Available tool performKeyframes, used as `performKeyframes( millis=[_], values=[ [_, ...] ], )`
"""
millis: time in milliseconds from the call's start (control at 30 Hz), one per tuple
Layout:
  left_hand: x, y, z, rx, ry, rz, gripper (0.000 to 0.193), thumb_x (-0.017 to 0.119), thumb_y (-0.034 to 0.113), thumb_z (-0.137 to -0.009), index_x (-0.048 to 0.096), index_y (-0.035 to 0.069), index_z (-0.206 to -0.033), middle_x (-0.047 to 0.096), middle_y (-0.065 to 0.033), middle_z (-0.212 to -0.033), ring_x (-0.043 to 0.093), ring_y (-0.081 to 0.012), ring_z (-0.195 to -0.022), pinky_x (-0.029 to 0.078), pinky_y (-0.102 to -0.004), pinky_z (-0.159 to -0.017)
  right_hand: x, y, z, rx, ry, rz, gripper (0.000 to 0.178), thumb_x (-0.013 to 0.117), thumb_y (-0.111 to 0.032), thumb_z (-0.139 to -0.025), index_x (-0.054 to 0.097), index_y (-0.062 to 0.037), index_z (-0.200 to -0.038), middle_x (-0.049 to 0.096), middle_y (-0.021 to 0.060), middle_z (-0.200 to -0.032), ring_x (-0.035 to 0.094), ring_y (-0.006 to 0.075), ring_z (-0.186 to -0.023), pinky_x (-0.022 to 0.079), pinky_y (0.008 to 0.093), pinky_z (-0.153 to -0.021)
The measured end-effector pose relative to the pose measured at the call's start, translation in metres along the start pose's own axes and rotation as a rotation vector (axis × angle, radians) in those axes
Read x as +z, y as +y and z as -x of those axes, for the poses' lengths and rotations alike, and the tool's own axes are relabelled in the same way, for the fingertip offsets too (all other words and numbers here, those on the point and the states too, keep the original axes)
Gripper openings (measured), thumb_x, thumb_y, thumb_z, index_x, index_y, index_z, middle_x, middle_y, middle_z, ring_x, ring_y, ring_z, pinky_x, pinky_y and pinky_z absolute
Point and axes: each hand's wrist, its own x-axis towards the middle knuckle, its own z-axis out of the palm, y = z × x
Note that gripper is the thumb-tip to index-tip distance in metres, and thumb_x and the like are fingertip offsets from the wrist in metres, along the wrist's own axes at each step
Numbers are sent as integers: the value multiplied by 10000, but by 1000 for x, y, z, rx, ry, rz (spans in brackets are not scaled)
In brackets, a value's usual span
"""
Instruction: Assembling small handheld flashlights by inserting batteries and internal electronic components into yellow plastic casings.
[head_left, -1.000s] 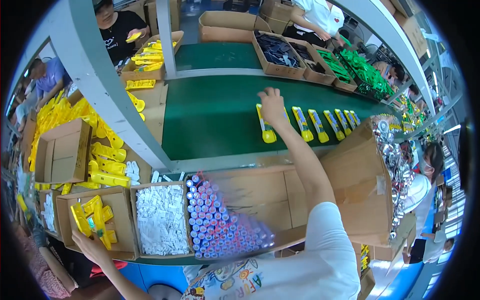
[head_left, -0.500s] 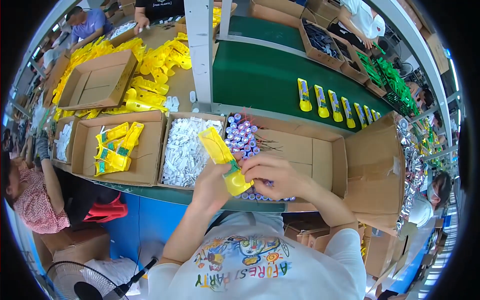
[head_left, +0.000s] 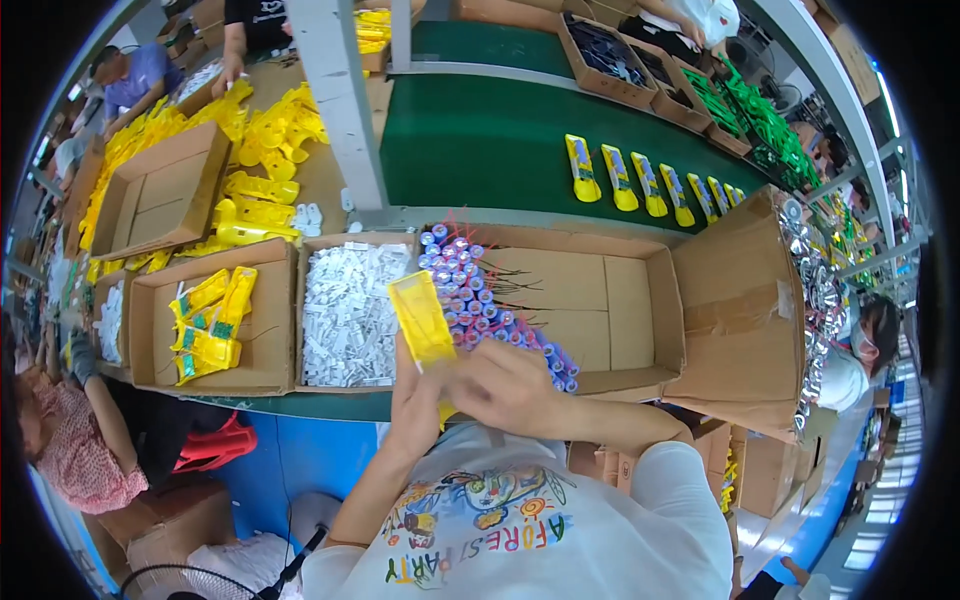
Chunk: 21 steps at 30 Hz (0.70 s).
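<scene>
"What have you got in your hands?"

"A yellow casing [head_left: 421, 318]. My left hand [head_left: 410, 405] is closed round its lower part, and its upper end sticks out above my fingers, tilted a little to the left."

"And the right?"

"My right hand [head_left: 515, 385] is bent in against the casing's lower part, fingers curled. They're blurred, so I can't tell whether they grip the casing or something small on it."

"Where is the casing, exactly?"

"Up in the air in front of me, over the near edge of the tabletop [head_left: 330, 404]. From here, its top end covers the spot where two cartons meet: the one of white pieces [head_left: 352, 318] and the battery carton [head_left: 580, 340]."

"What's in that one?"

"Purple-blue cells [head_left: 470, 290] with red and dark wires, heaped toward its left side. Its right side is bare cardboard."

"Anything further left?"

"A carton [head_left: 153, 335] along the same near edge, with a few yellow shells [head_left: 212, 318] carrying green boards."

"And beyond?"

"Past the tabletop's far edge runs a green belt [head_left: 470, 150]. Several filled casings [head_left: 648, 184] lie in a row near its near edge, toward the right end."
</scene>
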Motion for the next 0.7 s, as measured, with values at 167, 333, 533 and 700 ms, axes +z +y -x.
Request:
performKeyframes(
  millis=[167, 333, 533, 700],
  values=[
    [-11, 7, 3, -23, -90, 8, 448, 373, 28, -931, 315, 52, -1374, 552, -114, -1059, 586, -202, -829, 508, -340, -781, -53, 108, -10, 146, -248, 134, 192, 667, -42, -786, 672, -61, -977, 671, 89, -957, 661, 314, -768, 549, 394, -709],
    [-17, -9, 3, 27, -146, -211, 512, 355, 27, -885, 290, 89, -1388, 574, -141, -1020, 632, -226, -753, 549, -356, -684, -43, 122, -2, 121, -472, -163, 316, 662, -34, -794, 666, -73, -1108, 684, 128, -1031, 664, 344, -880, 542, 394, -794],
    [4, 7, 17, -166, -180, 11, 517, 346, 31, -846, 302, 87, -1358, 578, -150, -958, 617, -236, -701, 547, -377, -663, -22, 128, -4, -75, -373, -23, 333, 722, -73, -750, 673, -62, -1079, 695, 147, -962, 677, 310, -825, 557, 371, -740],
    [1, -1, 18, -206, -169, 77, 476, 387, 22, -877, 294, 83, -1340, 555, -116, -951, 592, -202, -718, 542, -364, -660, -27, 84, -10, -176, -165, -11, 328, 775, -115, -705, 678, -40, -1009, 701, 132, -917, 692, 260, -767, 566, 337, -674]
  ],
)
